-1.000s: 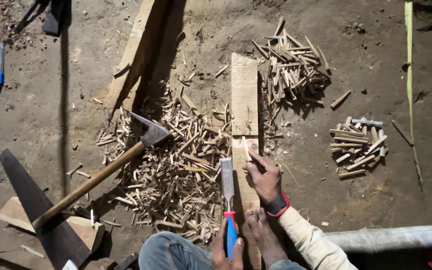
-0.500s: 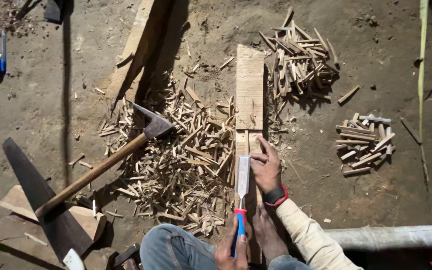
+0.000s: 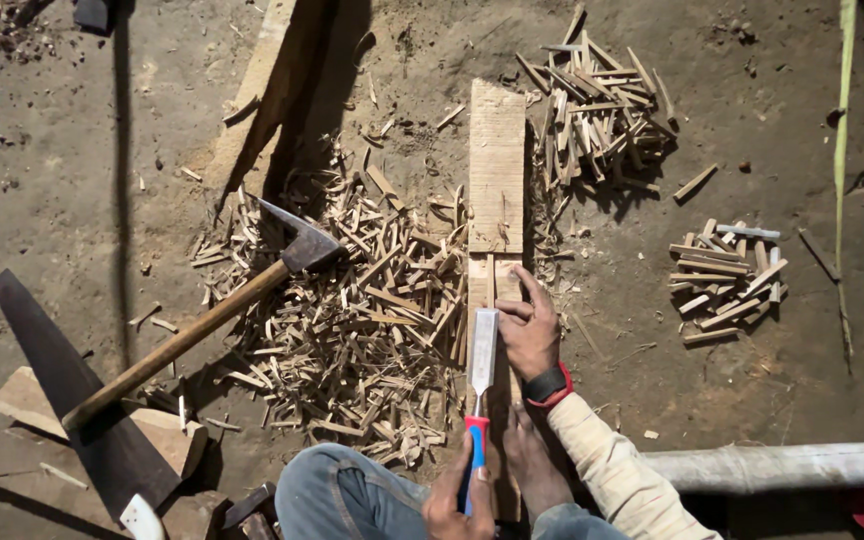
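Left hand [image 3: 457, 495] grips the chisel [image 3: 481, 370] by its handle, while right hand [image 3: 530, 325] lies open-fingered, steadying a stick [image 3: 492, 282] on the plank [image 3: 497, 165].

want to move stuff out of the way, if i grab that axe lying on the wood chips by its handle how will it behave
The axe would probably feel head-heavy: its dark metal head sits at the far end of a long wooden handle, so that end may dip. The handle looks stiff and straight. Lying on the loose splinters, it would likely scatter some.

Bright sun, hard shadows (sharp focus)
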